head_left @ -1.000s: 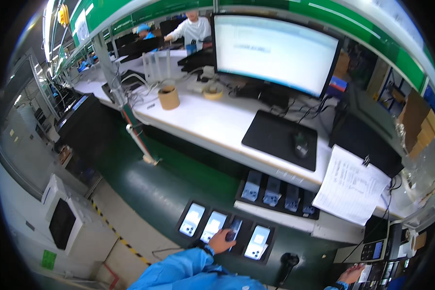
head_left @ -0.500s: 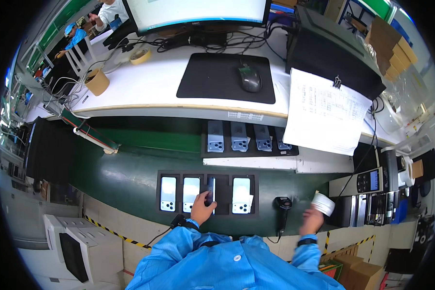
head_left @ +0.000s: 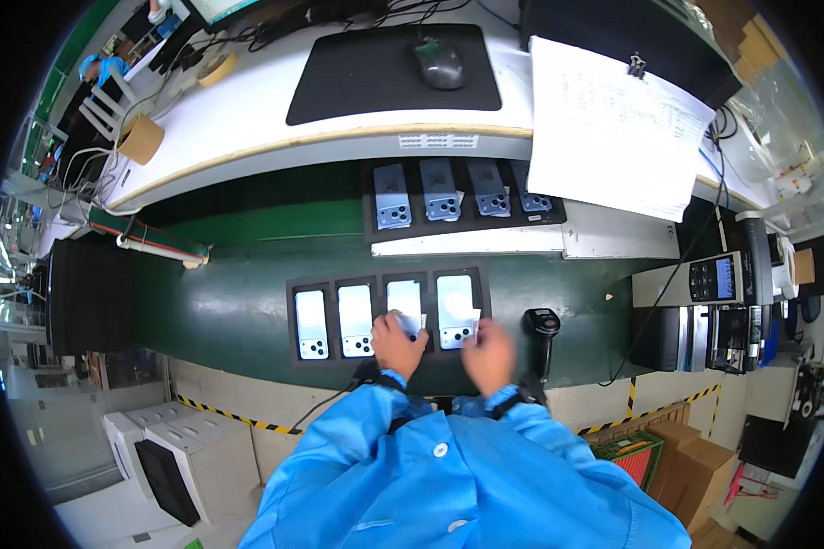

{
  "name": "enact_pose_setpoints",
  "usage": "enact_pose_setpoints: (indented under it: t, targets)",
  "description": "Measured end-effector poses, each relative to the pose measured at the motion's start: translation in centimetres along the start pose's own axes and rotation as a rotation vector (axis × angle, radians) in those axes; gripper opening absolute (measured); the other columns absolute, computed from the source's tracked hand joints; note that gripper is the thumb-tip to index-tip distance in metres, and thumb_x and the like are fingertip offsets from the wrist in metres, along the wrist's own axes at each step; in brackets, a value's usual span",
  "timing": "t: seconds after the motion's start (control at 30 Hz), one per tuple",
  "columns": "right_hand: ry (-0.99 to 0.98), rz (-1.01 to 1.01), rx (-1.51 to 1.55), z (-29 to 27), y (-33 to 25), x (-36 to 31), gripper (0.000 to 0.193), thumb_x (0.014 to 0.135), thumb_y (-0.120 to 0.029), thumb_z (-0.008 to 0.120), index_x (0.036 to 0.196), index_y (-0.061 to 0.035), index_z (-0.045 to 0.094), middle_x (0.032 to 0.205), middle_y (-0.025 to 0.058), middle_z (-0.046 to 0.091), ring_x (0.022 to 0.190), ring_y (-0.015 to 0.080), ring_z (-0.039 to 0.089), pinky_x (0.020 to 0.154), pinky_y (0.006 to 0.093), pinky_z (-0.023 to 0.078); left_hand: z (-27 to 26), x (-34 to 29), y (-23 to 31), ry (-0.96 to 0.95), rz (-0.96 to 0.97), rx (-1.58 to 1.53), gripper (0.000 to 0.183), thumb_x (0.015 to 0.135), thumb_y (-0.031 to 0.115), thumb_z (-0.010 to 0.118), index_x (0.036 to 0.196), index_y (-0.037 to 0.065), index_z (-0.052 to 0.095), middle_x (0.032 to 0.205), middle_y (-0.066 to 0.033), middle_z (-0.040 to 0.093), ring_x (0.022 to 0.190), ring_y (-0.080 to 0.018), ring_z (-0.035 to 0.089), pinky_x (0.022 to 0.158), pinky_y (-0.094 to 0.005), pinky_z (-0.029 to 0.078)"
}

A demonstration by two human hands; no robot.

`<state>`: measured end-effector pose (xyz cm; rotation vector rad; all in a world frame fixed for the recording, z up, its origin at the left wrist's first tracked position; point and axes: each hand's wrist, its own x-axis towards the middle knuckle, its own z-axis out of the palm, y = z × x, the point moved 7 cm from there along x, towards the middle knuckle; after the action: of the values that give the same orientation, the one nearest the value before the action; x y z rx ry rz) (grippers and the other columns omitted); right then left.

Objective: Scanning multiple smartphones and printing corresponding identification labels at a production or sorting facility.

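A dark foam tray (head_left: 334, 282) lies on the green surface in front of me, with several light-blue smartphones in its slots. My left hand (head_left: 400, 349) grips the lower end of the third smartphone (head_left: 404, 300) from the left, fingers at one side and thumb at the other, hiding part of its camera end. My right hand (head_left: 490, 357) is blurred beside the lower right corner of the rightmost smartphone (head_left: 455, 302); its fingers cannot be made out clearly. A white slip (head_left: 475, 317) shows at that phone's right edge.
Behind, a second foam tray (head_left: 373, 206) holds more blue phones under the white desk (head_left: 247, 156). A black handheld scanner (head_left: 542, 322) lies right of the front tray. Further right stands a label printer (head_left: 673, 285) and a cable. Clipped papers (head_left: 613, 128) hang over the desk edge.
The third phone, tilted on edge in my left hand before, now lies flat in its slot. My right hand came left from beside the printer; the white paper piece it held no longer shows.
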<state>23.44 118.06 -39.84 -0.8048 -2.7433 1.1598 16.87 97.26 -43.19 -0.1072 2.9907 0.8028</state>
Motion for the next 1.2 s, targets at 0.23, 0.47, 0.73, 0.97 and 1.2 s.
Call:
enact_pose_setpoints:
  t: [0.23, 0.47, 0.73, 0.97, 1.2]
  targets:
    - [0.338, 0.268, 0.026, -6.0, 14.1, 2.7, 0.069, 0.072, -0.014, 0.074, 0.132, -0.0024, 0.043, 0.108, 0.0211, 0.061, 0.090, 0.0355, 0.064, 0.081, 0.0459, 0.052, -0.7, -0.5, -2.6, -0.049, 0.139, -0.197, 0.056, 0.076, 0.020, 0.068, 0.125, 0.001, 0.050, 0.123, -0.0224, 0.048, 0.112, -0.0405, 0.048, 0.097, -0.0476, 0.041]
    - [-0.203, 0.204, 0.509, 2.8, -2.9, 0.5, 0.054, 0.078, -0.007, 0.071, 0.125, -0.0041, 0.045, 0.103, 0.0136, 0.062, 0.079, 0.0245, 0.067, 0.060, 0.0341, 0.056, -8.7, -2.9, -11.6, 0.169, -0.040, -0.194, 0.036, 0.076, 0.005, 0.060, 0.112, 0.002, 0.058, 0.112, -0.0189, 0.054, 0.108, -0.0385, 0.050, 0.097, -0.0444, 0.040]
    - [-0.418, 0.119, 0.456, 16.6, -13.4, -4.2, 0.068, 0.078, -0.015, 0.071, 0.136, -0.0073, 0.035, 0.109, 0.0270, 0.064, 0.104, 0.0456, 0.062, 0.089, 0.0486, 0.049, -10.2, -4.7, -13.6, 0.194, -0.116, -0.211, 0.038, 0.077, 0.005, 0.060, 0.114, 0.000, 0.056, 0.114, -0.0189, 0.053, 0.110, -0.0379, 0.049, 0.098, -0.0450, 0.039]
    - [-0.333, -0.023, 0.499, 13.4, -8.6, -2.6, 0.067, 0.076, -0.014, 0.073, 0.134, -0.0020, 0.041, 0.122, 0.0253, 0.057, 0.114, 0.0424, 0.056, 0.097, 0.0436, 0.045, -9.0, -3.0, -11.2, 0.106, 0.061, -0.171, 0.055, 0.073, 0.007, 0.064, 0.125, -0.002, 0.050, 0.123, -0.0242, 0.049, 0.116, -0.0419, 0.045, 0.103, -0.0493, 0.035]
    - [0.375, 0.436, 0.540, -4.3, 7.8, 1.6, 0.067, 0.075, -0.009, 0.072, 0.134, -0.0040, 0.042, 0.118, 0.0233, 0.062, 0.111, 0.0371, 0.060, 0.096, 0.0415, 0.046, -4.4, 1.1, -8.4, 0.023, 0.130, 0.057, 0.075, 0.072, 0.021, 0.077, 0.136, 0.001, 0.043, 0.133, -0.0264, 0.044, 0.121, -0.0443, 0.044, 0.104, -0.0491, 0.036]
